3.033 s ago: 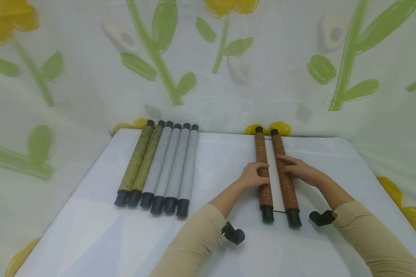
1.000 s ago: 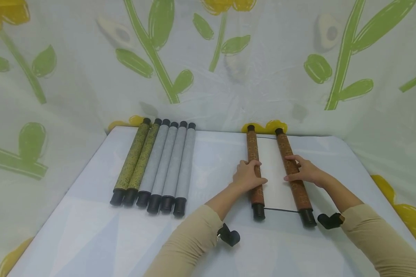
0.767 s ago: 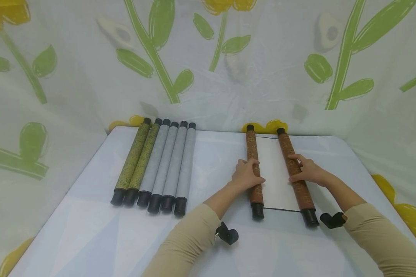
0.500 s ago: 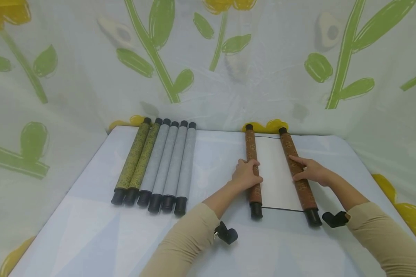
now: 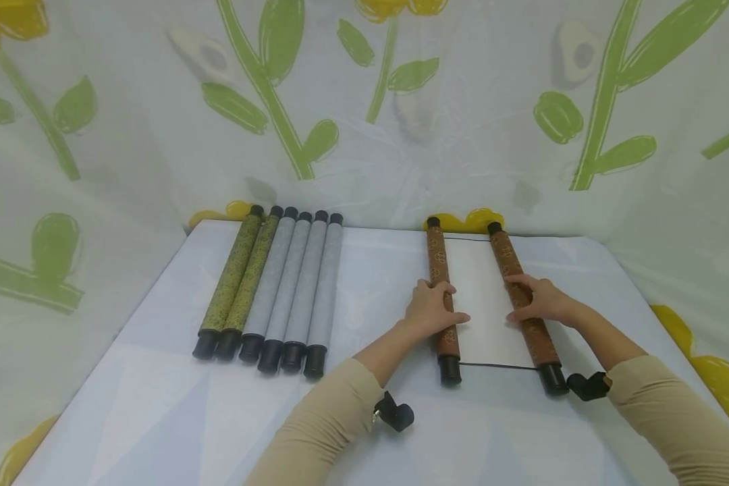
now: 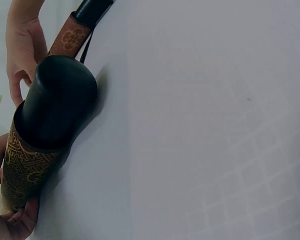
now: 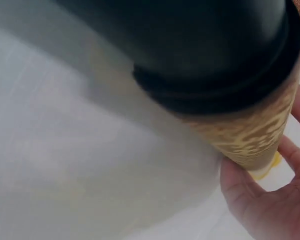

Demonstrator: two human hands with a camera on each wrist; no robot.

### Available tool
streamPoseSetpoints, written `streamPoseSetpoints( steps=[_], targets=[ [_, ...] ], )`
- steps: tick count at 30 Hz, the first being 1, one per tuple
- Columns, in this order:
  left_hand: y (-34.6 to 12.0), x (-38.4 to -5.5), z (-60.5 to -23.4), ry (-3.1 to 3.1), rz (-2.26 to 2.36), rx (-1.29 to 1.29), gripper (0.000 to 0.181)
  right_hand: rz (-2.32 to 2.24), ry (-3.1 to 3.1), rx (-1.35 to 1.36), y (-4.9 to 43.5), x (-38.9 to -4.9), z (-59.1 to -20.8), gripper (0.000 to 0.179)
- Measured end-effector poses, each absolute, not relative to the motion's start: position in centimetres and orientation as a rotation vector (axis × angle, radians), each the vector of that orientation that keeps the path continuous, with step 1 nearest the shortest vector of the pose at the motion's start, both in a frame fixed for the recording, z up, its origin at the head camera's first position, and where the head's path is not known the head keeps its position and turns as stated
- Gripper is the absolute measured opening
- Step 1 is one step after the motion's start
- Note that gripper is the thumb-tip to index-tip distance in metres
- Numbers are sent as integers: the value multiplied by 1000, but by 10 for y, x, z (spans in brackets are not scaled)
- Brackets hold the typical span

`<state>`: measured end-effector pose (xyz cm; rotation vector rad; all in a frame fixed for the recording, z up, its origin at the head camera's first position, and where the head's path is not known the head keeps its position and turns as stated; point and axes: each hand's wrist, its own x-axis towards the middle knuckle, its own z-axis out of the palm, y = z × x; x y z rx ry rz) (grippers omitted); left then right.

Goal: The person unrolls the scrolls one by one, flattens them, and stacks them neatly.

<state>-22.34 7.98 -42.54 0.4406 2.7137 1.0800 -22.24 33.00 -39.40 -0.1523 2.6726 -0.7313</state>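
A partly unrolled scroll lies at the right of the table in the head view, a white sheet (image 5: pixel 482 344) showing between its two brown, gold-patterned rolls. My left hand (image 5: pixel 430 310) grips the left roll (image 5: pixel 447 343) near its middle, thumb toward the sheet. Around the right roll (image 5: pixel 539 343) curl the thumb and fingers of my right hand (image 5: pixel 541 300). Both rolls end in black knobs, and the right one slants outward toward me. In the left wrist view a black knob (image 6: pixel 62 100) hides part of the roll. The right wrist view shows my thumb against the patterned roll (image 7: pixel 240 137).
Left of the scroll, two green-yellow speckled rolls (image 5: pixel 231 277) and several pale grey rolls (image 5: pixel 294 283) lie side by side, all with black ends. A floral cloth (image 5: pixel 449 115) hangs behind the white table (image 5: pixel 158 418). Black wrist cameras (image 5: pixel 395 412) stick out below the sleeves.
Over three seconds the two rolls have moved apart, left roll leftward and right roll rightward, and the white strip between them has widened. Since half a second ago the shift is slight.
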Motion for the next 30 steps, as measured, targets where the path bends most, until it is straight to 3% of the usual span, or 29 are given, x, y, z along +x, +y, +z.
streamPoseSetpoints(
  steps=[9, 30],
  targets=[
    [75, -226, -423, 2709, 1121, 399, 56, -637, 2633, -129, 334, -218, -388, 99],
    [53, -230, -423, 2694, 1097, 407, 48, -741, 2463, -143, 354, -211, -375, 75]
  ],
)
